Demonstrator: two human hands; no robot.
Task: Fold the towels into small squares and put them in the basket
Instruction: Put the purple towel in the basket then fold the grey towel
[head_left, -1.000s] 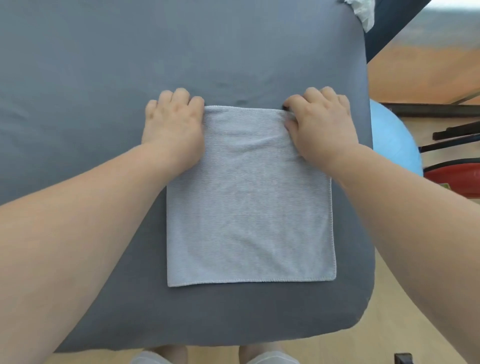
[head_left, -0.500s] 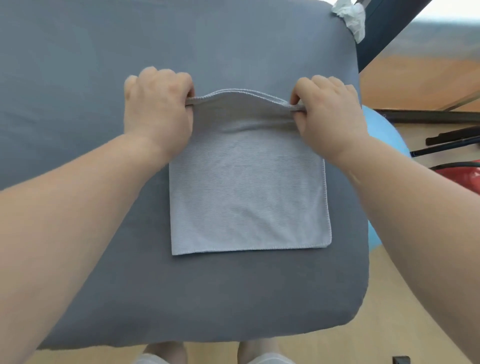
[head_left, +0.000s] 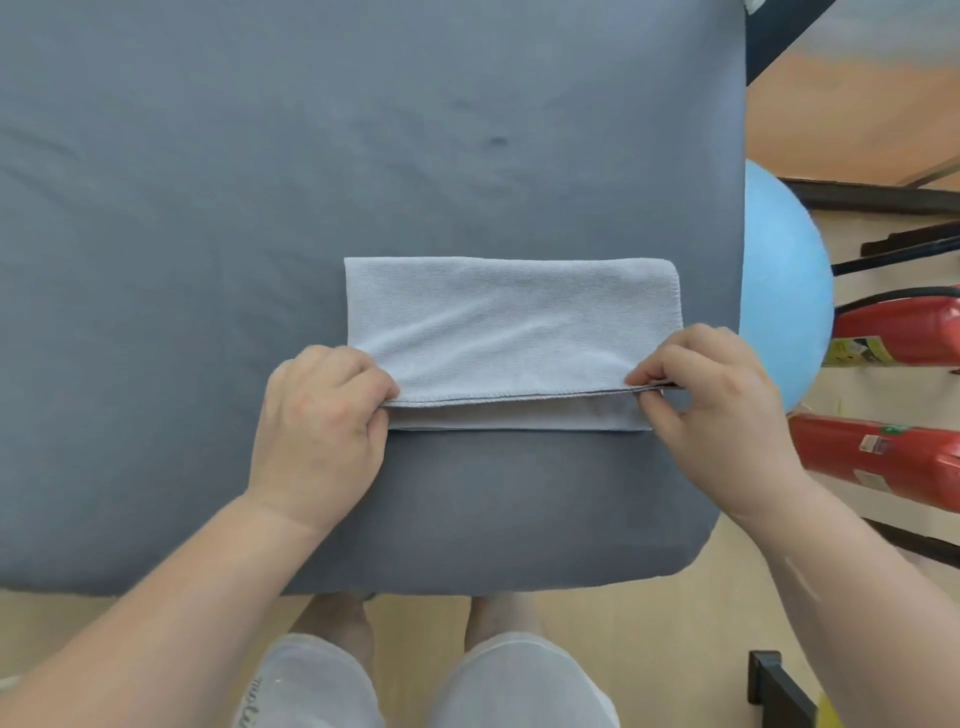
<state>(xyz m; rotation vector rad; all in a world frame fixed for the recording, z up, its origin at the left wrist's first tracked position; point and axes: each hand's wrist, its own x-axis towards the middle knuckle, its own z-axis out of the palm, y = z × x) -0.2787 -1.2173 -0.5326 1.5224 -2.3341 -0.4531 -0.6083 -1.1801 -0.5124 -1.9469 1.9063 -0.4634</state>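
Currently both hands are pinching the near corners of the towel's top layer: left hand clamped on the near left corner, right hand clamped on the near right corner. Towel is lying folded in half on the grey padded table, top hemmed edge sitting just short of the bottom layer's near edge, a thin strip showing. Fold is running along the far side. Table is lying bare far and left; its right edge is near the towel, blue ball and red extinguishers beyond
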